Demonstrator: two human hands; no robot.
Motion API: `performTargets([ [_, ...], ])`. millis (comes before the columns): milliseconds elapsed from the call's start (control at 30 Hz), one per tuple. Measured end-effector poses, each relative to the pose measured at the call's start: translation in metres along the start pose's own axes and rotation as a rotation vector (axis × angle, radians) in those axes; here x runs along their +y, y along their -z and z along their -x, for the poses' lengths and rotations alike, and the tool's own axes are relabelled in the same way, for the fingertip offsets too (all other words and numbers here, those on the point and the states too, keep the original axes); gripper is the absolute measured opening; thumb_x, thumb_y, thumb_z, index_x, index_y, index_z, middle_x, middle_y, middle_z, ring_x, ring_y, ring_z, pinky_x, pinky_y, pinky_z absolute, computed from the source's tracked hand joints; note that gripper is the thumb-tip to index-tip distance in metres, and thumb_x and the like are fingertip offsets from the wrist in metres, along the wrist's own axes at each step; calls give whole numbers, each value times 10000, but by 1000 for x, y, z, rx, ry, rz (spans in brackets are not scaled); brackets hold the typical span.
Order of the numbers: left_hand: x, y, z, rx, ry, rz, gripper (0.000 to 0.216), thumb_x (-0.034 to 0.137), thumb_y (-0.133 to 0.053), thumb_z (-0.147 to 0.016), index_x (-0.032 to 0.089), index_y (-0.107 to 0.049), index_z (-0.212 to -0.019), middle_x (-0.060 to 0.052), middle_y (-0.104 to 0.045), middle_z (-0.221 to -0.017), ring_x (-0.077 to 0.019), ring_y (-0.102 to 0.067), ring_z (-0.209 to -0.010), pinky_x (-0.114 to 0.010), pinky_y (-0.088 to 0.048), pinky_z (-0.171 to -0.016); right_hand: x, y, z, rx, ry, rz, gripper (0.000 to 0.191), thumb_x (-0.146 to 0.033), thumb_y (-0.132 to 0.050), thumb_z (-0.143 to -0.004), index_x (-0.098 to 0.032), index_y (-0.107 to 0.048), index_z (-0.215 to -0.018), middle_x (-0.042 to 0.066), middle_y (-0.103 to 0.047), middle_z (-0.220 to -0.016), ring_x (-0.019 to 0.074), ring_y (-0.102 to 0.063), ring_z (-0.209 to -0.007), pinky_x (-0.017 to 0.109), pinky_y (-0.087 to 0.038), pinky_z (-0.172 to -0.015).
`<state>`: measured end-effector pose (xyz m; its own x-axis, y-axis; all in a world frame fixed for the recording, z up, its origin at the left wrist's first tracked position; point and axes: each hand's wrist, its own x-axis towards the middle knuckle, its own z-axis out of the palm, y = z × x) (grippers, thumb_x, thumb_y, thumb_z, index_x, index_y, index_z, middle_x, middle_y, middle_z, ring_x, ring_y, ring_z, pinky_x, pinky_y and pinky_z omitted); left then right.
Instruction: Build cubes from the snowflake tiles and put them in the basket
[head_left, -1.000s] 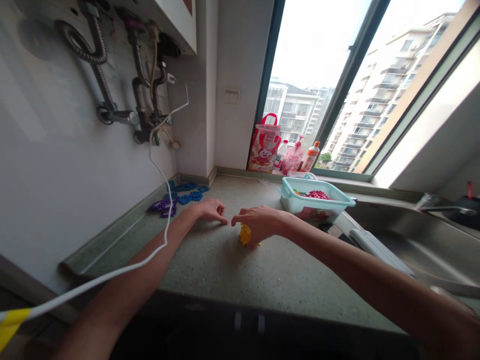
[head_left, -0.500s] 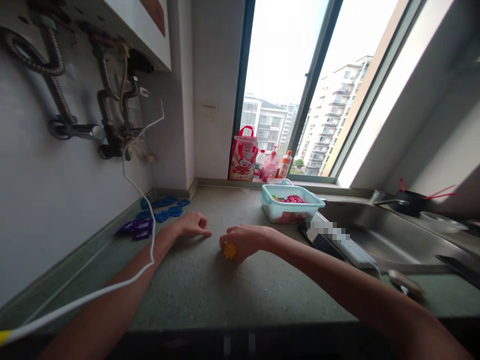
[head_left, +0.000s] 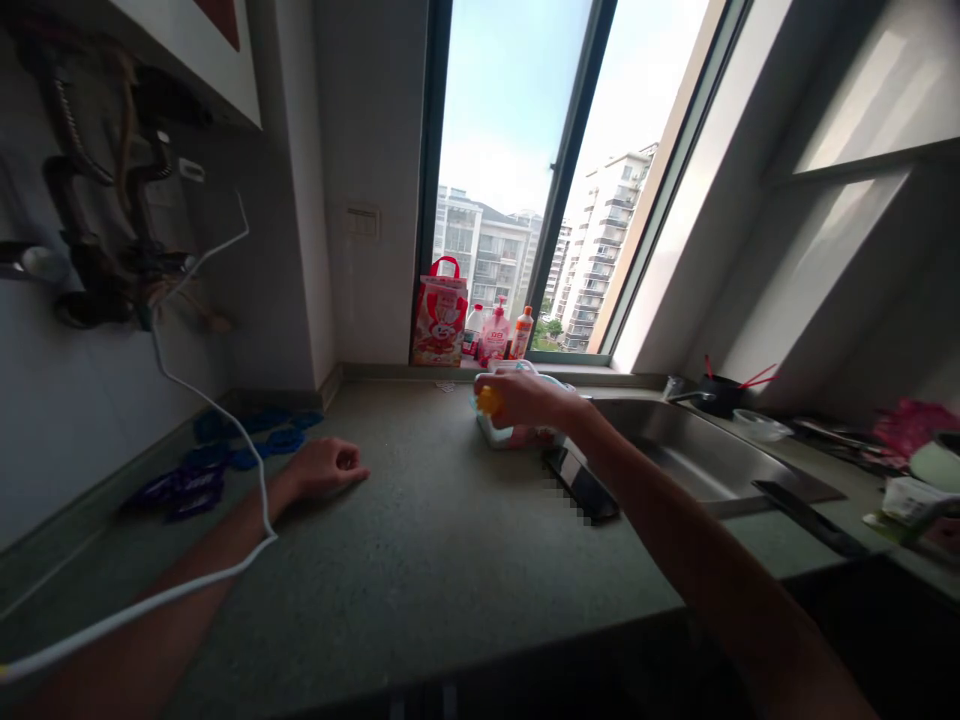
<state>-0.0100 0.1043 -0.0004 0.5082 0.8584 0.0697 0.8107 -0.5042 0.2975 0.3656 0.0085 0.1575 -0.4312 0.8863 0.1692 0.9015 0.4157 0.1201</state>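
Note:
My right hand is closed around a small yellow toy piece and is raised over the near edge of a pale teal plastic basket, which it mostly hides. My left hand rests on the grey-green countertop with its fingers loosely curled and nothing visible in them. Blue toy pieces and purple toy pieces lie along the wall to the left of that hand.
A white cable hangs from the wall pipes across my left arm. A dark flat device lies beside the basket. A steel sink is to the right. A red bag and bottles stand on the windowsill.
My right hand has lifted the yellow piece off the counter and carried it away to the basket. My left hand stayed on the counter. The view swung right.

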Motion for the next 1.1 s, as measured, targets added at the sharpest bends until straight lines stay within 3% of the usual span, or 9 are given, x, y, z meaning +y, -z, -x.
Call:
performTargets([
  [67,2,0,0,18,9,-11,425,611,-600,-815,205,-688,-724,-34,-705,-764,-194,-624,-718,-292,-318,-624,44,7,-5,-2,-198,16,549,-332,-796,-764,-265,-651,-1290,60,-720,-1171,229,-673,-989,263,-462,-779],
  [133,1,-2,1,34,13,-13,411,591,-596,-825,203,-690,-731,-31,-705,-764,-189,-625,-714,-290,-315,-627,78,4,-15,-64,-295,11,549,-335,-799,-764,-248,-660,-1288,74,-739,-1148,241,-690,-979,264,-484,-756],
  [233,-3,-5,1,47,3,-5,396,571,-597,-839,200,-693,-742,-29,-707,-768,-183,-630,-713,-286,-315,-628,105,-10,-38,-197,-395,-13,584,-340,-808,-749,-243,-668,-1308,93,-740,-1187,254,-704,-1004,264,-511,-746],
  [433,-3,-6,0,60,23,-20,361,533,-588,-860,210,-719,-765,-34,-719,-790,-190,-646,-746,-284,-331,-655,117,-42,-81,-354,-407,-14,613,-315,-841,-675,-189,-721,-1263,115,-734,-1241,255,-715,-1029,247,-537,-746],
  [633,-2,-4,-4,47,5,-4,366,534,-591,-858,206,-694,-733,-28,-709,-766,-182,-630,-715,-285,-318,-637,122,-63,-97,-476,-408,-48,598,-268,-844,-623,-187,-748,-1207,110,-761,-1144,250,-739,-930,260,-563,-693],
  [800,-6,-6,-6,47,2,-11,371,546,-605,-852,205,-700,-740,-32,-713,-769,-176,-623,-712,-282,-308,-628,123,-66,-97,-477,-382,-59,594,-251,-850,-594,-216,-754,-1179,95,-758,-1116,271,-731,-959,286,-567,-726],
  [1100,-1,-3,-4,43,8,-14,357,528,-616,-849,201,-695,-730,-39,-720,-780,-173,-623,-724,-279,-311,-645,137,-60,-95,-376,-375,-58,768,-378,-877,-628,-239,-647,-1348,112,-670,-1311,309,-647,-1148,320,-511,-860],
])
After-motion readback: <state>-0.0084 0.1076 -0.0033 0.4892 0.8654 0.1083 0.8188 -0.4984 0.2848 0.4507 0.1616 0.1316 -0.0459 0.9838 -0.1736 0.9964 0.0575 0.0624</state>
